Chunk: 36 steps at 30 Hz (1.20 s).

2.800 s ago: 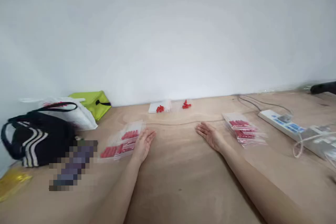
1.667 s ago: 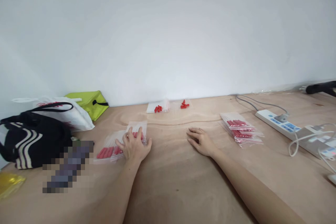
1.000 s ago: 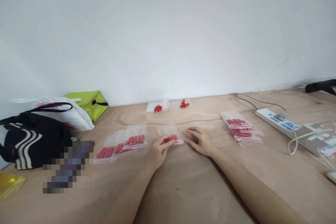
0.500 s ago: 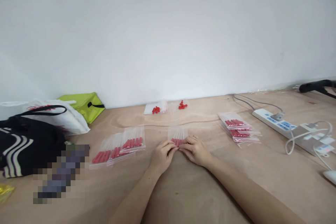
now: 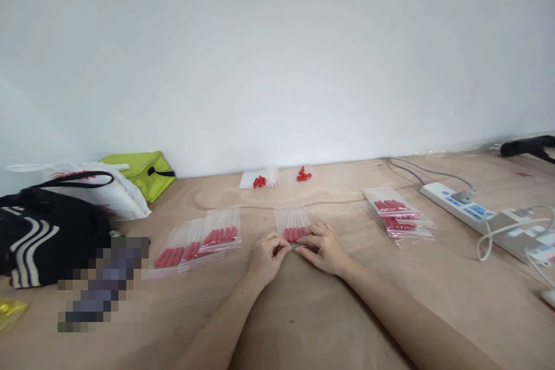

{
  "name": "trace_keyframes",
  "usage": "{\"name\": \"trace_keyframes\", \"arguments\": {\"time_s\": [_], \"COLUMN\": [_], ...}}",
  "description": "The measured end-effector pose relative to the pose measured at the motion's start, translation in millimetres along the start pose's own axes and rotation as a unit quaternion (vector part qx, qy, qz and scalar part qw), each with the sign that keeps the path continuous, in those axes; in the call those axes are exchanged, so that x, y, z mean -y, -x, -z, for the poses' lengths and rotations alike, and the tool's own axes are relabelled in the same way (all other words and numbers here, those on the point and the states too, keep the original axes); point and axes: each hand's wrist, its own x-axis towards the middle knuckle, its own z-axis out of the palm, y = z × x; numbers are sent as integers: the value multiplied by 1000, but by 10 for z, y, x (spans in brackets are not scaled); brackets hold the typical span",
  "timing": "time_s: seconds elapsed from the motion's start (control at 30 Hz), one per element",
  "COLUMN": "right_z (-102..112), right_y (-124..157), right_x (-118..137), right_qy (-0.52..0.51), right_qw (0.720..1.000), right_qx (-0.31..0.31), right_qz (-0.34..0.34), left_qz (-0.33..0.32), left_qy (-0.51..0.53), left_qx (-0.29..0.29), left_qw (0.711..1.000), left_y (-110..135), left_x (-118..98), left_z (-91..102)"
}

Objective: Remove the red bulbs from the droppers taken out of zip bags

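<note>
A clear zip bag [image 5: 291, 218] lies flat on the wooden table with several thin sticks in it, their red handles toward me. My left hand [image 5: 267, 257] pinches the near left end of the bag between thumb and forefinger. Against the bag's near right edge, my right hand [image 5: 324, 250] is closed in a pinch, its fingers covering part of the red handles. To the left lie overlapping bags [image 5: 220, 230] with the same red-handled contents. On the right is a stack of similar bags [image 5: 392, 208].
Small red pieces [image 5: 259, 181] and more red pieces [image 5: 303, 173] rest on bags near the wall. A white power strip [image 5: 459, 203] with cables stands at right. At left are a black bag [image 5: 47, 237], a white plastic bag [image 5: 125, 191] and a lime-green pouch [image 5: 158, 176].
My left hand's pinch has shifted slightly left along the bag's near edge, and more of the red handles shows between my hands. The whole view has moved a little.
</note>
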Motion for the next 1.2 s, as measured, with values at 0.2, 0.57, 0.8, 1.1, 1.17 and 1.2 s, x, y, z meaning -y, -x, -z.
{"name": "trace_keyframes", "arguments": {"time_s": [0.2,0.57,0.8,1.1,1.17,1.2], "right_z": [-23,-48,-27,-37,-41,-44], "right_y": [-14,-32,-47,-55,-64,-74], "right_x": [51,55,104,110,119,127], "right_qy": [36,5,-4,8,6,4], "right_qw": [999,999,998,999,999,999], "right_qx": [7,-6,-12,-1,-3,-2], "right_qz": [6,-31,-54,-43,-47,-51], "left_qz": [2,153,220,236,233,228], "left_qy": [23,49,69,179,183,182], "left_qx": [7,-60,-27,-39,-36,-36], "left_qw": [1000,985,973,954,955,956], "left_y": [-6,22,-24,-36,-42,-43], "left_x": [-18,-69,-40,-67,-92,-99], "left_z": [25,-72,-71,-131,-132,-131]}}
